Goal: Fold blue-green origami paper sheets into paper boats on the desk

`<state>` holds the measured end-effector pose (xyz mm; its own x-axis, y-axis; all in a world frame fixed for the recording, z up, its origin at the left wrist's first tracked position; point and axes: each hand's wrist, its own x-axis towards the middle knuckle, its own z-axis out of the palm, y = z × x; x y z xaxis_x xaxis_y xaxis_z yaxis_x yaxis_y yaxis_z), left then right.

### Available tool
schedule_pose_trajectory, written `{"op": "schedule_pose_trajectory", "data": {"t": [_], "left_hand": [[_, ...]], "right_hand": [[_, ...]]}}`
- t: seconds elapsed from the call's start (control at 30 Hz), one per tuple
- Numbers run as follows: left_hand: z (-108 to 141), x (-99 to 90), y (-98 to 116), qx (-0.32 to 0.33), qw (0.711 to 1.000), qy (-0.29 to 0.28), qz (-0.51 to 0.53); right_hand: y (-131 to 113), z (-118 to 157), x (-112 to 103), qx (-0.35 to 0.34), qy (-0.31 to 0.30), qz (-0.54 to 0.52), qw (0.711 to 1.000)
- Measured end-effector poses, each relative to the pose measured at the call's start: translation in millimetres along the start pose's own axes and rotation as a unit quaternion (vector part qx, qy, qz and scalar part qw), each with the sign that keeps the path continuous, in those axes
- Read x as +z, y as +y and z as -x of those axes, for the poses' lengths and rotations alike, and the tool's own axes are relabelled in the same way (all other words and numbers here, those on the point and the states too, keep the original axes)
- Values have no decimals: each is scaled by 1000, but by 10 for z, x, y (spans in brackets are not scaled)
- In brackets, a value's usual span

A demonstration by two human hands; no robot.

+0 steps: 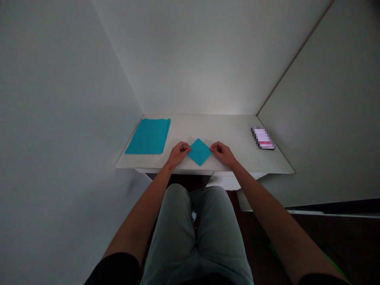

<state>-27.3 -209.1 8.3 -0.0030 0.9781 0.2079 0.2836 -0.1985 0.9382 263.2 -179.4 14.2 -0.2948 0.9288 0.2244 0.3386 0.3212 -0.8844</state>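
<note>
A blue folded paper (200,153) shaped like a diamond is at the middle of the white desk, with a crease line running across it. My left hand (179,153) pinches its left corner between thumb and fingers. At the opposite corner, my right hand (222,152) pinches the paper in the same way. One point of the diamond faces the back wall and one faces me. Whether the paper lies flat on the desk or is slightly raised, I cannot tell.
Several blue sheets (150,136) lie in a stack on the left of the white desk (208,122). A phone (263,138) with a blurred screen rests on the right. Walls enclose the desk at the back and both sides. My legs are below its front edge.
</note>
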Motion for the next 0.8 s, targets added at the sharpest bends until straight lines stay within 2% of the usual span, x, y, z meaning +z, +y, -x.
{"op": "schedule_pose_trajectory", "data": {"t": [0.13, 0.27, 0.37, 0.5, 0.63, 0.8], "left_hand": [[6, -5, -16, 13, 1000, -14, -6], [20, -39, 39, -11, 997, -52, -49], [30, -52, 84, -22, 996, -69, -57], [16, -51, 102, -24, 997, -68, -42], [-13, -58, 75, -25, 997, -65, -31], [-17, -67, 41, -30, 997, -66, -22]], "right_hand": [[-18, 6, -17, -7, -19, 30, 999], [6, -3, -51, -19, -20, 33, 999], [54, -17, -82, 8, -19, 17, 1000], [113, -39, -112, 39, -19, -38, 998], [112, -49, -116, 28, -30, -103, 994], [92, -29, -77, 33, -57, -85, 994]]}}
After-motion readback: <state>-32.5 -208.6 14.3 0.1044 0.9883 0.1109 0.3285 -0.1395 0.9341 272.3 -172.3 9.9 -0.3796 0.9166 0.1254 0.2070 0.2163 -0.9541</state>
